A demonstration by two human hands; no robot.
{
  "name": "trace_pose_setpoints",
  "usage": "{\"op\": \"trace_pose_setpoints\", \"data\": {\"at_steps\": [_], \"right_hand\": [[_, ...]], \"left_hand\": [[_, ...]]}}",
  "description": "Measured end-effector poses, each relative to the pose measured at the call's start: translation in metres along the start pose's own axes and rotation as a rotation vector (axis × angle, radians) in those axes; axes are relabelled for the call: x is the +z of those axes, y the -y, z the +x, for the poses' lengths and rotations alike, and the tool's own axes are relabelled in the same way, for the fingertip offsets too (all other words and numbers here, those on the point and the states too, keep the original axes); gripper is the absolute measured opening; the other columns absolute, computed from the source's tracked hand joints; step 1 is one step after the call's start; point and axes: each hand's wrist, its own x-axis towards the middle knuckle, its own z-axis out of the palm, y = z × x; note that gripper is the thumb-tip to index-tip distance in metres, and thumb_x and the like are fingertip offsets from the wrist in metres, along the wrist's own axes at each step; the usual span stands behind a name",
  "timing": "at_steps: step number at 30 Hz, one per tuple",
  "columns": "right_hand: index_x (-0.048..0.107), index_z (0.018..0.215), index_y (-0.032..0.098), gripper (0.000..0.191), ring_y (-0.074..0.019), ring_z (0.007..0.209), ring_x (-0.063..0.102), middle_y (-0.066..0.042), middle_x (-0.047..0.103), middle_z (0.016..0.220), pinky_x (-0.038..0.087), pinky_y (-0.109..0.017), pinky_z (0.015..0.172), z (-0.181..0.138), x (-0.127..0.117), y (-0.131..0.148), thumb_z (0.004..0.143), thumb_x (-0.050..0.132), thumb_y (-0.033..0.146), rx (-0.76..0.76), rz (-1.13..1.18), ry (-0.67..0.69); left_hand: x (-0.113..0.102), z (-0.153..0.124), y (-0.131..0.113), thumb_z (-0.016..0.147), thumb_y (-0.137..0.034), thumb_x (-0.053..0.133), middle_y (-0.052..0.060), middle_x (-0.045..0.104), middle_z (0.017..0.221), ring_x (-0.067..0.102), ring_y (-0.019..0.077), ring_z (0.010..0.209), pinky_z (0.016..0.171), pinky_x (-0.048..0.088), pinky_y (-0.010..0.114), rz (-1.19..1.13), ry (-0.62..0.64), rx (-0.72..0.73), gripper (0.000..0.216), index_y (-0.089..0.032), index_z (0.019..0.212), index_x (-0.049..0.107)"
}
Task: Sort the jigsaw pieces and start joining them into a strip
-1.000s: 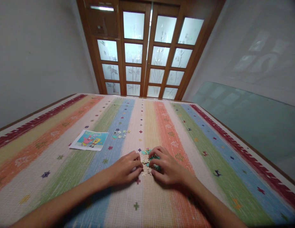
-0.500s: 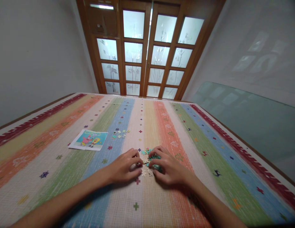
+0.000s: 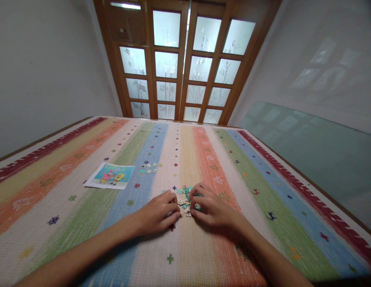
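A small heap of jigsaw puzzle pieces (image 3: 183, 198), some teal and printed, some pale side up, lies on the striped cloth between my two hands. At its left edge my left hand (image 3: 161, 211) rests with fingers curled inward and the thumb drawn near them, against the pieces. My right hand (image 3: 211, 207) cups the right side of the heap, its bent fingers over several teal pieces. The fingers hide part of the heap, so single pieces in them cannot be made out.
To the left lies a printed cartoon picture (image 3: 110, 176) on paper. Beyond my left hand several more jigsaw pieces (image 3: 150, 168) are spread on the striped tablecloth (image 3: 170, 243). A pale green chair back or panel (image 3: 311, 139) stands along the right side. Wooden doors with glass panes (image 3: 185, 59) close off the far end.
My left fingers have drawn back slightly from the heap's middle, baring more pale pieces. My right hand stays over its right side, its fingers shifted a little. The view has tilted slightly.
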Motion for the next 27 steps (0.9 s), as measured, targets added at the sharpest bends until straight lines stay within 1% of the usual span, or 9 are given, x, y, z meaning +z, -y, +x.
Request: {"op": "trace_pose_setpoints", "data": {"at_steps": [3, 6, 9, 12, 15, 20, 22, 24, 27], "right_hand": [[0.071, 0.089, 0.023, 0.018, -0.0242, 0.108, 0.058, -0.007, 0.067, 0.108, 0.052, -0.043, 0.096, 0.0, -0.001, 0.001, 0.087, 0.064, 0.006, -0.001, 0.023, 0.001], [0.073, 0.083, 0.023, 0.027, -0.0253, 0.109, 0.057, -0.006, 0.067, 0.109, 0.052, -0.044, 0.096, -0.002, -0.003, -0.003, 0.077, 0.061, 0.0, -0.008, 0.031, 0.007], [0.074, 0.078, 0.023, 0.029, -0.0264, 0.108, 0.057, -0.007, 0.066, 0.108, 0.052, -0.046, 0.095, -0.004, -0.005, -0.009, 0.069, 0.059, -0.001, -0.021, 0.023, 0.021], [0.073, 0.074, 0.023, 0.028, -0.0269, 0.109, 0.057, -0.007, 0.066, 0.108, 0.052, -0.047, 0.095, -0.006, -0.009, -0.012, 0.067, 0.057, 0.001, -0.024, 0.03, 0.017], [0.071, 0.072, 0.022, 0.026, -0.0269, 0.108, 0.058, -0.007, 0.066, 0.106, 0.052, -0.046, 0.094, -0.006, -0.012, -0.01, 0.068, 0.056, 0.002, -0.014, 0.036, 0.005], [0.072, 0.08, 0.021, 0.025, -0.0259, 0.102, 0.059, -0.007, 0.068, 0.103, 0.051, -0.044, 0.091, -0.006, -0.012, -0.012, 0.073, 0.057, 0.002, -0.023, -0.001, -0.038], [0.071, 0.081, 0.021, 0.025, -0.0256, 0.099, 0.059, -0.008, 0.068, 0.103, 0.05, -0.044, 0.089, -0.006, -0.011, -0.015, 0.075, 0.056, 0.002, -0.026, -0.038, -0.07], [0.071, 0.082, 0.02, 0.024, -0.0256, 0.098, 0.059, -0.008, 0.067, 0.102, 0.049, -0.043, 0.087, -0.007, -0.01, -0.02, 0.077, 0.055, 0.003, -0.022, -0.067, -0.102], [0.07, 0.084, 0.02, 0.024, -0.0257, 0.098, 0.059, -0.009, 0.067, 0.103, 0.048, -0.043, 0.086, -0.008, -0.009, -0.023, 0.081, 0.052, 0.005, -0.018, -0.085, -0.116]], "left_hand": [[0.0, 0.003, 0.003, 0.104, -0.024, 0.051, 0.007, 0.061, 0.093, 0.057, 0.0229, 0.091, 0.082, 0.05, 0.038, 0.039, -0.04, -0.005, 0.023, -0.022, 0.087, 0.066], [0.003, 0.006, 0.007, 0.1, -0.018, 0.052, 0.008, 0.061, 0.097, 0.057, 0.0237, 0.093, 0.083, 0.049, 0.039, 0.067, -0.08, -0.001, 0.014, -0.022, 0.099, 0.066], [0.008, 0.007, 0.006, 0.099, -0.017, 0.054, 0.008, 0.061, 0.101, 0.058, 0.0239, 0.095, 0.084, 0.049, 0.038, 0.075, -0.098, 0.002, 0.017, -0.023, 0.11, 0.065], [0.016, 0.01, 0.001, 0.098, -0.022, 0.06, 0.007, 0.06, 0.1, 0.058, 0.0234, 0.093, 0.083, 0.05, 0.038, 0.073, -0.08, 0.02, 0.01, -0.023, 0.107, 0.065], [0.024, 0.014, -0.003, 0.096, -0.026, 0.066, 0.007, 0.061, 0.098, 0.058, 0.0237, 0.09, 0.081, 0.05, 0.038, 0.101, -0.059, 0.049, 0.005, -0.022, 0.099, 0.065], [0.032, 0.02, -0.006, 0.096, -0.023, 0.064, 0.007, 0.063, 0.097, 0.058, 0.0232, 0.087, 0.079, 0.051, 0.038, 0.14, -0.069, 0.093, 0.005, -0.02, 0.092, 0.062], [0.032, 0.021, -0.006, 0.098, -0.021, 0.058, 0.008, 0.064, 0.098, 0.059, 0.0235, 0.088, 0.081, 0.052, 0.039, 0.139, -0.07, 0.12, 0.006, -0.02, 0.093, 0.062], [0.031, 0.021, -0.006, 0.101, -0.018, 0.049, 0.009, 0.066, 0.101, 0.059, 0.0239, 0.091, 0.084, 0.052, 0.04, 0.152, -0.077, 0.136, 0.014, -0.019, 0.096, 0.063], [0.02, 0.022, 0.0, 0.104, -0.018, 0.043, 0.008, 0.066, 0.098, 0.058, 0.0233, 0.089, 0.082, 0.051, 0.039, 0.156, -0.106, 0.102, 0.022, -0.019, 0.095, 0.064]]}}
